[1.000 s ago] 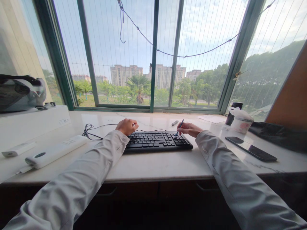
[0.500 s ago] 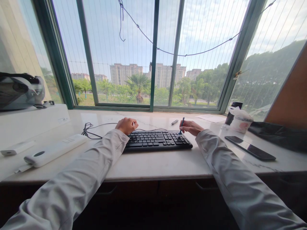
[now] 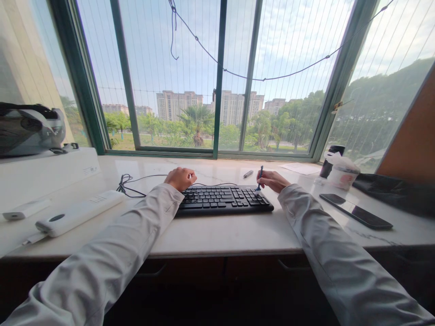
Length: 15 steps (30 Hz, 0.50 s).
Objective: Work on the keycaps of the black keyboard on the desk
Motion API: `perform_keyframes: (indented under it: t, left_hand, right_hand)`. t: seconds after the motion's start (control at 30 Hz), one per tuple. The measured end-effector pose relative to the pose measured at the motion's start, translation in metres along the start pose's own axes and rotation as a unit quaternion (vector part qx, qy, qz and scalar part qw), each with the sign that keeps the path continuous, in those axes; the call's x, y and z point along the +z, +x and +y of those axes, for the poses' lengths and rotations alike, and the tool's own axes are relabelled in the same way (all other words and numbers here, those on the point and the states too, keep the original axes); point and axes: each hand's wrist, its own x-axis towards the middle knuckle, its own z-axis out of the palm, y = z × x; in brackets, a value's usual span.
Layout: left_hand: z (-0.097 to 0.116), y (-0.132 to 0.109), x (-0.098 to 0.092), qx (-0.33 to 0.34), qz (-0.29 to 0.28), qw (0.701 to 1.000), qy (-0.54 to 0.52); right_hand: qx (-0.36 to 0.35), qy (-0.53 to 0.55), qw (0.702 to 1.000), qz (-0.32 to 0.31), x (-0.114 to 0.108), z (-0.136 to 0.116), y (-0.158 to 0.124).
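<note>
A black keyboard (image 3: 222, 199) lies flat on the white marble-look counter. My left hand (image 3: 181, 178) is at its far left corner, fingers curled into a loose fist, with no object visible in it. Between the thumb and fingers of my right hand (image 3: 273, 180) is a slim blue brush (image 3: 260, 175), held nearly upright. Its white bristles touch the keys of the number pad at the keyboard's right end. Part of the keyboard's left end is hidden by my left hand and sleeve.
On the left are a long white device (image 3: 79, 213), a smaller white one (image 3: 25, 209) and a coiled black cable (image 3: 127, 184). A small silver object (image 3: 248, 174) lies behind the keyboard. To the right sit a phone (image 3: 355, 210), a plastic cup (image 3: 343, 173) and a dark tumbler (image 3: 331, 160).
My right hand and the brush have shifted slightly to the right across the number pad. The left hand stays in place.
</note>
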Motion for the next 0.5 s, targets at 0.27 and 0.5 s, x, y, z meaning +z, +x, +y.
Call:
perform_keyframes:
  t: [0.27, 0.5]
  left_hand:
    - [-0.001, 0.0, 0.001, 0.001, 0.003, 1.0, 0.001]
    - [-0.001, 0.0, 0.001, 0.003, -0.001, 1.0, -0.002]
  right_hand:
    - [-0.018, -0.013, 0.996, 0.088, 0.008, -0.001, 0.002]
    - [-0.082, -0.035, 0.991, 0.1, 0.013, -0.01, -0.001]
